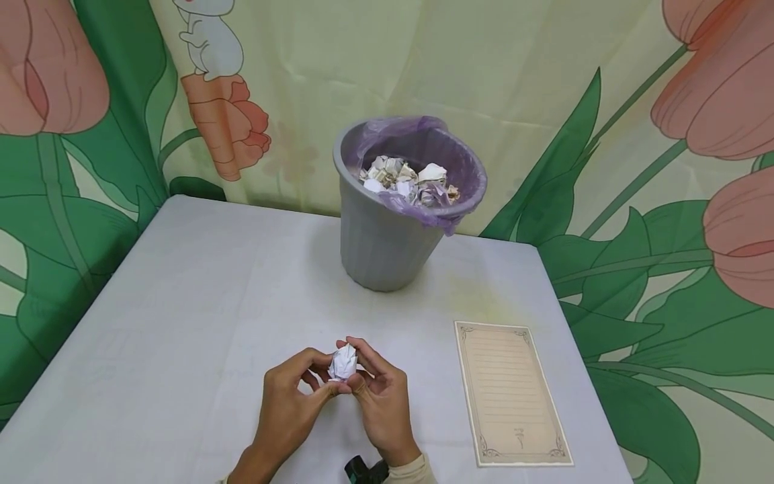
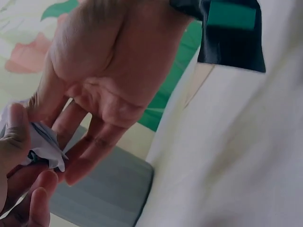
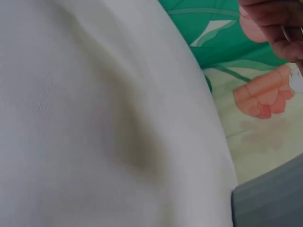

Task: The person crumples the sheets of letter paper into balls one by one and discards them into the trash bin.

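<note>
Between my two hands, above the front of the table, is a crumpled ball of white paper (image 1: 343,363). My left hand (image 1: 294,392) pinches it from the left with thumb and fingertips. From the other side my right hand (image 1: 382,396) grips it, thumb near the left thumb and fingers round the far side. In the left wrist view the paper ball (image 2: 45,146) shows creased folds and a loose edge between the fingers. The right wrist view catches only part of a hand (image 3: 279,23) at its top corner, with the paper out of sight.
A grey trash bin (image 1: 387,249) with a purple liner (image 1: 465,181) stands at the back of the table (image 1: 199,323); crumpled papers (image 1: 402,178) fill its upper part. A lined beige sheet (image 1: 514,393) lies flat on the right. A printed floral curtain (image 1: 496,54) hangs behind.
</note>
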The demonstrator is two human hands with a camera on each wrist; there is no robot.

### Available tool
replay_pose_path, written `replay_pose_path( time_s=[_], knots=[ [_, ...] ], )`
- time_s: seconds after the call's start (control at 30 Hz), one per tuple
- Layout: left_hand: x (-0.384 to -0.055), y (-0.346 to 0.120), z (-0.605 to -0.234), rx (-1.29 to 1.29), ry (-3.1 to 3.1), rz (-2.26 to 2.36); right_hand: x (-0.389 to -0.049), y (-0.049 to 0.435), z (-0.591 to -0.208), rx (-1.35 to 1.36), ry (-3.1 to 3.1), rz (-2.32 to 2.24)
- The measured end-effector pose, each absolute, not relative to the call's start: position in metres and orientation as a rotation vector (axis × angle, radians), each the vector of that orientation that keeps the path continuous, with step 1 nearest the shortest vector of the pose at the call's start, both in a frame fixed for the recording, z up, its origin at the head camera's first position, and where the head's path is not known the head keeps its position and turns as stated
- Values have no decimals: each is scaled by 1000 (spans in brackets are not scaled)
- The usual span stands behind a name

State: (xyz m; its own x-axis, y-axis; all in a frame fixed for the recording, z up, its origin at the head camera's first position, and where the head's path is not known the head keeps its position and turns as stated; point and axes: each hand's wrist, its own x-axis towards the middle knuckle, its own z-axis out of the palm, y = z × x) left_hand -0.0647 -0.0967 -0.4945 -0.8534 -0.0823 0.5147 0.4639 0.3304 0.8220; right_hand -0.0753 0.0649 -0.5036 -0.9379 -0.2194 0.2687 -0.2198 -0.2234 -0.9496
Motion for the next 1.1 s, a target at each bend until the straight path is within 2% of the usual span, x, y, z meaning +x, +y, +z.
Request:
replay_pose_path(
  time_s=[0.27,0.43,0.7,1.1],
  knots=[
    [-65,-94,-495,-333,-2150,-1492,-75,70,-501,674,-2001,2333],
    [-65,-97,-499,-416,-2116,-1391,-77,74,-499,747,-2087,2240],
    [-67,-98,-502,-470,-2098,-1375,-78,72,-498,722,-2062,2332],
    [-68,-96,-499,-452,-2073,-1475,-78,60,-503,658,-1882,2216]
  ],
)
